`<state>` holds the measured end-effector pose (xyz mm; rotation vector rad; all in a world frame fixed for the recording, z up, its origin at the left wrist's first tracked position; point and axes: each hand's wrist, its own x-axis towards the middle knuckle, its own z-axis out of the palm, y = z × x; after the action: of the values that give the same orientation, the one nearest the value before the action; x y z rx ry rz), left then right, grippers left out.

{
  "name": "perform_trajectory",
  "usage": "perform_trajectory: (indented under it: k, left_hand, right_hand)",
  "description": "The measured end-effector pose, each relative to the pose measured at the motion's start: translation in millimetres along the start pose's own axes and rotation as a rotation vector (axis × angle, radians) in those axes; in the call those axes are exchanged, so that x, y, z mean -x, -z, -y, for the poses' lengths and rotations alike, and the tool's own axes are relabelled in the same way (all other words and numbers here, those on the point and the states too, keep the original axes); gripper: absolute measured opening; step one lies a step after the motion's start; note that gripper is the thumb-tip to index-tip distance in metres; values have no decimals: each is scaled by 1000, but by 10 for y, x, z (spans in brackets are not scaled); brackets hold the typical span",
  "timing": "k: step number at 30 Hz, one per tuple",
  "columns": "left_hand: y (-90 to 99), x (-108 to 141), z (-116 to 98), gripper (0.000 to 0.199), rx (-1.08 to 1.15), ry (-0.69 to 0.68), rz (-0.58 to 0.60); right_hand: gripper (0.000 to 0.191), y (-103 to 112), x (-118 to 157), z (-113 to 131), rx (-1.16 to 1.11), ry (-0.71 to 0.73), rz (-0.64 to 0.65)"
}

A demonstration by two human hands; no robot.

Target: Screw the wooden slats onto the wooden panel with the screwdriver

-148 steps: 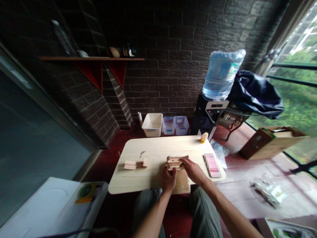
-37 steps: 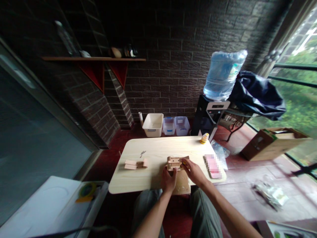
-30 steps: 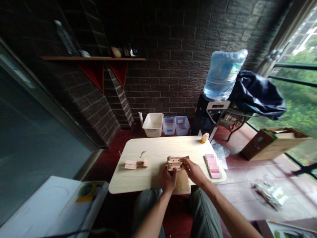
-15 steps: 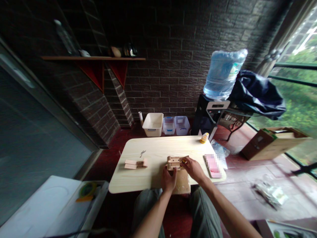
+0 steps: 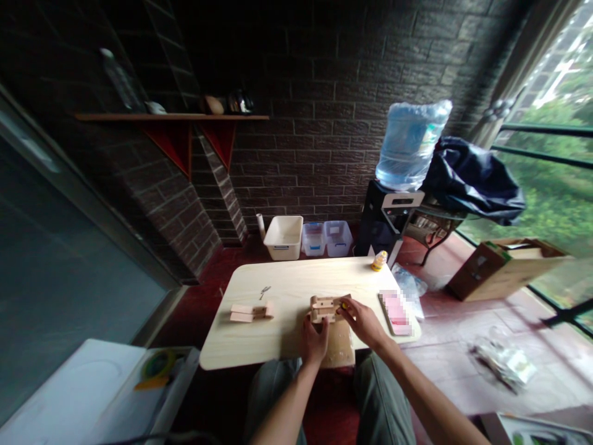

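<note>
The wooden assembly (image 5: 323,309) lies near the middle of the table (image 5: 273,349), closer to the near edge than to the far one. Its right end is partly covered by the right hand (image 5: 360,316), whose thumb and fingers pinch a small yellow piece (image 5: 343,305), perhaps a tool's handle, though it is too small to be sure. The left hand (image 5: 315,341) grips the assembly's near side, thumb and fingers pressed against the wood. Just nearer than the assembly, a wooden board (image 5: 338,347) reaches over the table's near edge. A second wooden part (image 5: 251,313) lies toward the left edge, with small dark pieces (image 5: 264,292) beyond it. A yellow-and-white bottle (image 5: 379,261) stands at the far right corner; a pink item (image 5: 395,312), blurred out, lies along the right edge. Past the far edge, a cream bin (image 5: 284,241) sits on the floor.
</note>
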<state>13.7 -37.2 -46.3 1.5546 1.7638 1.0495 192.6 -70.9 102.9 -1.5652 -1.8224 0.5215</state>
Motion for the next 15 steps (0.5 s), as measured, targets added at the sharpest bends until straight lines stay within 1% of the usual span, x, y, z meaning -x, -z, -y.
perform_trajectory:
  k: [6,11,15]
  left_hand:
    - [-8,-11,21,80,27,31,27]
    - [10,10,-9,79,0,33,16]
    - [36,20,-65,77,21,30,10]
  right_hand:
    - [32,-43,2,-33,-11,17,25]
    - [33,-28,9,-4,-16,46,52]
    - [29,5,2,6,16,31,76]
